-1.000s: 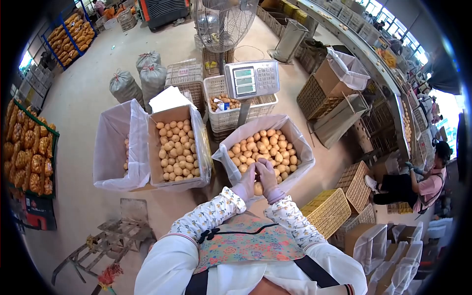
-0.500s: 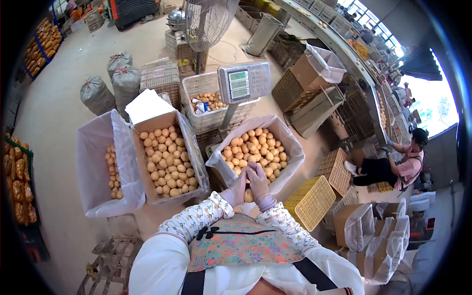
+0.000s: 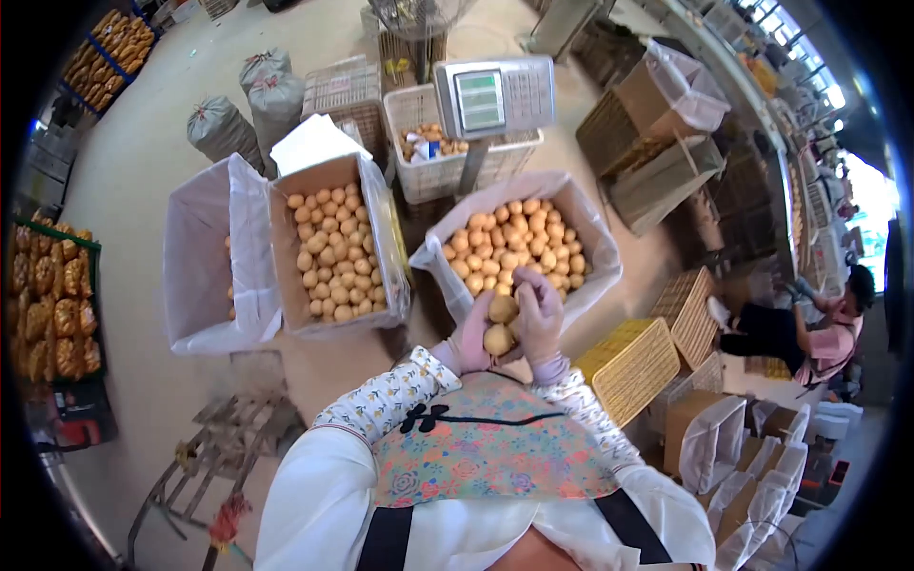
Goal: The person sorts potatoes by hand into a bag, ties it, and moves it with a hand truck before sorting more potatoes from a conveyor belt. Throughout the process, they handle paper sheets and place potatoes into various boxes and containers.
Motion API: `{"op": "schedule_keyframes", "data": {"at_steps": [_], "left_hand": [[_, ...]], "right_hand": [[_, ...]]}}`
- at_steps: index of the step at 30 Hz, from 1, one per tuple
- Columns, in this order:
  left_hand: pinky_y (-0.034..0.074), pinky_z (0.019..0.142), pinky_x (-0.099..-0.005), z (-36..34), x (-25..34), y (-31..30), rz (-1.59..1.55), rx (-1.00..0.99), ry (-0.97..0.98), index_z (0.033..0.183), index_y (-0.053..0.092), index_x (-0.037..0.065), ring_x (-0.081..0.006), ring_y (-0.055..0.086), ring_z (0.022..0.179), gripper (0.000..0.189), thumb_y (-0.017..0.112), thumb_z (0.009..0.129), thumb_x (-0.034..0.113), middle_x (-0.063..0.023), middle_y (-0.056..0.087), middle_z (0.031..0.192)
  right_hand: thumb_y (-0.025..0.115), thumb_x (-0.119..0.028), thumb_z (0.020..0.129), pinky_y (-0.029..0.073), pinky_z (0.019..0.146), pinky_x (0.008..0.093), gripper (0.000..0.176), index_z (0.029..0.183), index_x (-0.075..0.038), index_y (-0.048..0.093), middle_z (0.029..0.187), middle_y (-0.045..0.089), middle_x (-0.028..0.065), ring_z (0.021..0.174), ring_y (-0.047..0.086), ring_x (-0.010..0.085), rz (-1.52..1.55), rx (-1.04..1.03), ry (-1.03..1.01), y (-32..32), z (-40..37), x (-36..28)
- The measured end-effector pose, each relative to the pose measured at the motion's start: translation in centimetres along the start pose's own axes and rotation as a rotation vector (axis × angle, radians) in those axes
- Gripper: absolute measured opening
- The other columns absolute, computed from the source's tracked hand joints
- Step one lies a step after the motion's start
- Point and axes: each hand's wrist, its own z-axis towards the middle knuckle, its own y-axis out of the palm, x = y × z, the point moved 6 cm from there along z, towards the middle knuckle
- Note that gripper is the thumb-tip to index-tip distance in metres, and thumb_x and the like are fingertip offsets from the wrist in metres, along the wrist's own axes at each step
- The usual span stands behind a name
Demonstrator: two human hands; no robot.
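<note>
My gloved left hand (image 3: pixel 468 341) is closed on potatoes, with a round tan potato (image 3: pixel 497 340) showing low in the grip and another potato (image 3: pixel 502 307) above it. My gloved right hand (image 3: pixel 540 319) is curled against the same potatoes from the right; its fingers partly hide what lies between the palms. Both hands are over the near edge of a plastic-lined box (image 3: pixel 595 276), which is heaped with potatoes (image 3: pixel 514 238). Just behind this box stands a scale display (image 3: pixel 495 98) on a post.
To the left are a lined carton (image 3: pixel 286 228) of potatoes and another lined box (image 3: pixel 205 257) holding a few. A white crate (image 3: pixel 409 176) is behind the scale. Yellow baskets (image 3: pixel 633 376) stand at right, sacks (image 3: pixel 224 133) at back left. A person (image 3: pixel 828 333) works beside the conveyor.
My hands have drawn apart slightly, and two potatoes now show between them where mostly one was visible before. The view has tilted downward and shifted. The scale readout looks different.
</note>
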Motion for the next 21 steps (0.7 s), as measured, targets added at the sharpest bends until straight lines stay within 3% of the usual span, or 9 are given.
{"op": "schedule_keyframes", "data": {"at_steps": [1,2,4,8,9,12,14,18,21], "left_hand": [[0.054,0.066,-0.0328,1.5,-0.6,-1.3,-0.018,-0.106,0.071,0.123,0.055,0.012,-0.0240,0.063,0.091,0.061,0.040,0.095,0.064,-0.0085,0.063,0.111],[0.057,0.067,-0.0373,2.8,-1.0,-2.9,-0.149,-0.354,0.016,0.119,0.057,0.011,-0.0288,0.063,0.094,0.055,0.041,0.096,0.059,-0.0150,0.063,0.112],[0.055,0.059,-0.0328,0.8,-0.8,-2.5,-0.054,-0.167,0.150,0.117,0.057,0.011,-0.0292,0.063,0.092,0.055,0.045,0.094,0.059,-0.0169,0.061,0.116],[0.057,0.064,-0.0318,-2.0,-1.6,-6.2,-0.361,0.109,0.271,0.125,0.056,0.013,-0.0282,0.062,0.087,0.060,0.050,0.091,0.061,-0.0212,0.051,0.134],[0.057,0.065,-0.0317,-2.6,-1.9,-7.2,-0.426,0.116,0.290,0.125,0.057,0.013,-0.0285,0.062,0.088,0.059,0.051,0.091,0.061,-0.0215,0.049,0.136],[0.057,0.065,-0.0316,-4.0,-2.6,-9.7,-0.542,0.166,0.342,0.125,0.058,0.015,-0.0294,0.062,0.088,0.058,0.051,0.091,0.061,-0.0220,0.047,0.140],[0.057,0.065,-0.0317,-4.5,-2.3,-10.8,-0.522,0.246,0.370,0.124,0.058,0.015,-0.0298,0.062,0.088,0.057,0.051,0.091,0.061,-0.0221,0.046,0.141],[0.057,0.062,-0.0317,-2.7,-0.6,-12.4,-0.478,0.288,0.292,0.122,0.059,0.015,-0.0301,0.061,0.086,0.057,0.049,0.091,0.062,-0.0223,0.047,0.139],[0.057,0.063,-0.0330,-1.2,0.1,-12.3,-0.507,0.270,0.281,0.123,0.059,0.016,-0.0309,0.060,0.084,0.060,0.047,0.091,0.064,-0.0219,0.047,0.140]], "right_hand": [[0.055,-0.004,0.095,0.053,0.086,0.0295,0.019,0.110,0.003,0.065,0.104,0.070,0.0126,0.095,0.067,0.0201,-0.033,-0.028,-0.084,-0.9,0.5,-0.7],[0.056,-0.005,0.095,0.053,0.083,0.0296,0.018,0.109,0.002,0.065,0.103,0.070,0.0115,0.094,0.067,0.0199,-0.024,-0.065,-0.073,-2.1,0.7,-0.2],[0.057,-0.005,0.094,0.054,0.079,0.0290,0.018,0.108,0.002,0.066,0.100,0.071,0.0105,0.091,0.068,0.0181,0.002,-0.170,0.159,-4.8,0.6,2.7],[0.057,-0.018,0.093,0.054,0.080,0.0386,0.024,0.107,-0.003,0.067,0.096,0.070,0.0200,0.092,0.069,0.0313,-0.558,-0.491,0.412,-8.2,-2.1,12.4],[0.056,-0.025,0.092,0.053,0.081,0.0440,0.025,0.103,-0.005,0.067,0.095,0.068,0.0222,0.092,0.066,0.0379,-0.572,-0.550,0.209,-7.7,-2.8,12.6],[0.058,-0.026,0.092,0.052,0.081,0.0452,0.024,0.100,-0.005,0.066,0.093,0.068,0.0196,0.092,0.066,0.0370,-0.509,-0.737,0.274,-4.8,-2.2,11.1],[0.057,-0.024,0.091,0.051,0.082,0.0459,0.024,0.105,-0.005,0.063,0.093,0.066,0.0198,0.094,0.063,0.0390,-0.527,-0.649,0.196,-3.5,0.4,17.1],[0.062,-0.027,0.085,0.046,0.093,0.0465,0.052,0.130,-0.004,0.051,0.118,0.057,0.0215,0.110,0.054,0.0388,-0.903,-0.258,0.068,-2.1,10.5,21.5],[0.062,-0.025,0.084,0.044,0.097,0.0461,0.056,0.133,-0.001,0.049,0.129,0.053,0.0220,0.117,0.052,0.0371,-1.076,-0.275,-0.118,2.8,9.8,24.0]]}}
